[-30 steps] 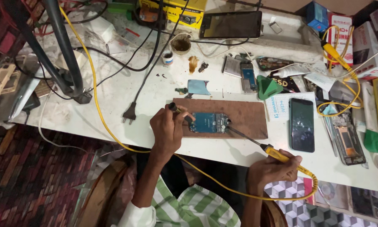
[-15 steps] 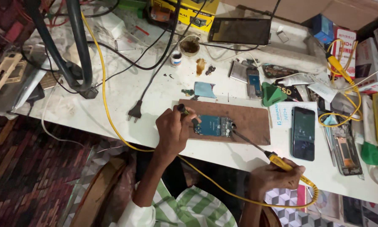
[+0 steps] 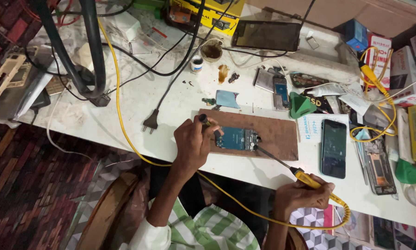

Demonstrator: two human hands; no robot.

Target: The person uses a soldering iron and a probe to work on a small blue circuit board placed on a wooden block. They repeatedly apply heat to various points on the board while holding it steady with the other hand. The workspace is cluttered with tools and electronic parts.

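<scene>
Circuit board: a small blue circuit board [image 3: 237, 138] lies flat on a brown wooden board [image 3: 282, 134], between the two hands and just beside the left one.
Left hand: the left hand [image 3: 192, 143] is closed around a thin dark-tipped tool [image 3: 205, 120] and rests at the circuit board's left edge.
Right hand: the right hand [image 3: 301, 194] grips the yellow handle of a soldering iron [image 3: 286, 167]; its metal tip reaches up and left to the circuit board's right edge.
Cable: a yellow cable [image 3: 120, 111] runs from the right hand, under the left forearm and away up the white table [image 3: 124, 106].
Containers: beyond the left hand stand a small round tin [image 3: 211, 50] holding something dark brown and a little white-capped bottle [image 3: 197, 64]; contents of the bottle cannot be told.
Nearby: a black phone [image 3: 333, 148] lies face up just above the right hand; a green cone-shaped piece [image 3: 301, 104] sits past the wooden board; a black plug [image 3: 151, 122] lies left of the left hand.
</scene>
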